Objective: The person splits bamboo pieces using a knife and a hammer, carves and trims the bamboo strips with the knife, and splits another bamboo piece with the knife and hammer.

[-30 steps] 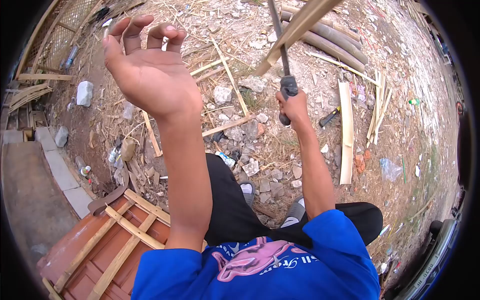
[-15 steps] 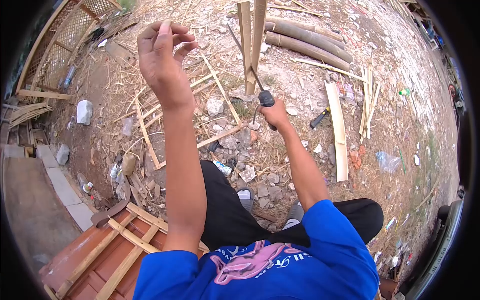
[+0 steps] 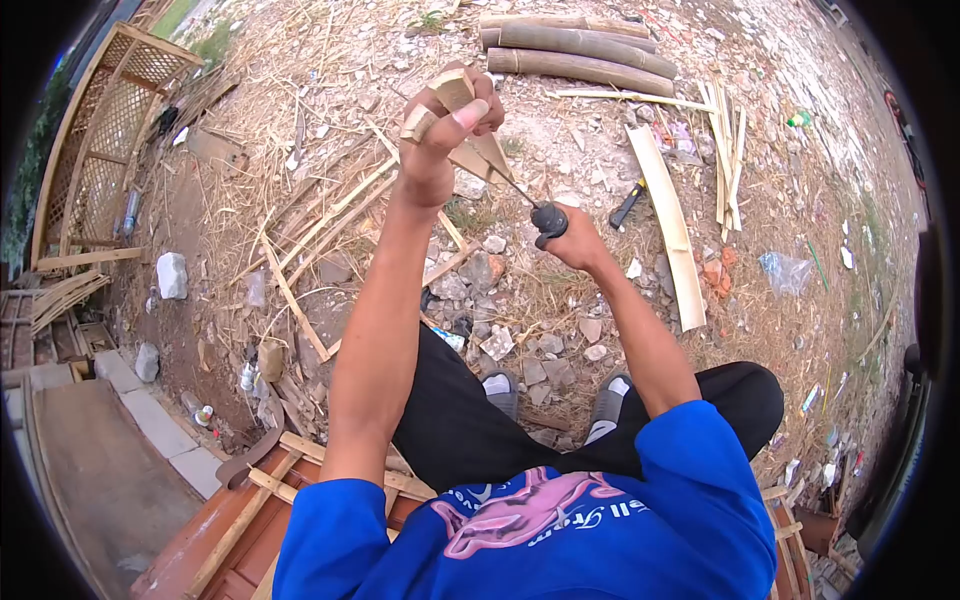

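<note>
My left hand [image 3: 432, 165] is raised in front of me, fingers closed around a split bamboo piece [image 3: 453, 90]. Two cut ends of the bamboo stick up beside the thumb, and its lower part shows below the hand. Low on the right, my right hand [image 3: 580, 242] grips the black handle of a long-bladed knife [image 3: 548, 220]. The thin blade slants up and left, reaching the bamboo; part of it is hidden behind the bamboo and my left hand.
Bamboo poles [image 3: 585, 65] lie at the back. A curved bamboo slat [image 3: 668, 225], a black-and-yellow tool [image 3: 627, 203] and thin strips [image 3: 733, 160] lie to the right. Stones and loose sticks [image 3: 290, 285] cover the ground. A reddish panel [image 3: 225, 550] with wooden slats is beneath me.
My left hand has moved right and closed on the bamboo, having been open in the air. The bamboo and knife are now lower and tilted. My view has shifted.
</note>
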A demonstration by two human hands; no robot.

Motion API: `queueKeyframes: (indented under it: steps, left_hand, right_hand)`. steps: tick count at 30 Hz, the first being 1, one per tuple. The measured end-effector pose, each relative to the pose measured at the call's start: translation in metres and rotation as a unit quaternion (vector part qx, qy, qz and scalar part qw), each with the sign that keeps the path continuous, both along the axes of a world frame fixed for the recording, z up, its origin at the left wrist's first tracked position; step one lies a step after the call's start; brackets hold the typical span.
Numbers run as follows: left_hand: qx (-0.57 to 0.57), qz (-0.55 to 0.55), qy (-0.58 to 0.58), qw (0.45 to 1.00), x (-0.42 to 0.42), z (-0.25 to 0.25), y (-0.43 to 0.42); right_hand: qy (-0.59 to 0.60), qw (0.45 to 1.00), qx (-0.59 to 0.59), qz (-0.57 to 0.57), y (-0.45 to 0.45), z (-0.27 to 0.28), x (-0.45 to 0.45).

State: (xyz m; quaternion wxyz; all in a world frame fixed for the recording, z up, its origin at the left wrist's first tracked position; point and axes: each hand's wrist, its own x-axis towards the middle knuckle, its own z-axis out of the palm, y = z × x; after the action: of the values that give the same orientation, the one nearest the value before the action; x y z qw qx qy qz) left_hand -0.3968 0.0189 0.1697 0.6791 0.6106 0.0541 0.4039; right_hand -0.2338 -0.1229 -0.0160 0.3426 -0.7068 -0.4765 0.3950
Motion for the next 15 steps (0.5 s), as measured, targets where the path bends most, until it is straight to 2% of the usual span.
queueKeyframes:
  steps: [3,7,11,15]
  left_hand:
    - [-0.024,0.011,0.013,1.000,0.026,-0.012,-0.013]
    - [-0.042,-0.005,0.024,0.999,0.041,-0.046,-0.019]
    - [-0.060,-0.004,0.032,0.998,0.048,-0.045,-0.016]
    - [-0.045,0.009,0.062,0.997,0.053,-0.043,-0.021]
  right_hand:
    - [0.004,1.000,0.000,0.026,-0.017,-0.010,0.017]
    - [0.006,0.999,-0.045,-0.022,-0.042,-0.022,0.020]
    - [0.009,0.995,-0.081,-0.058,-0.038,-0.022,0.015]
    - [0.003,0.995,-0.032,-0.091,-0.043,-0.030,0.007]
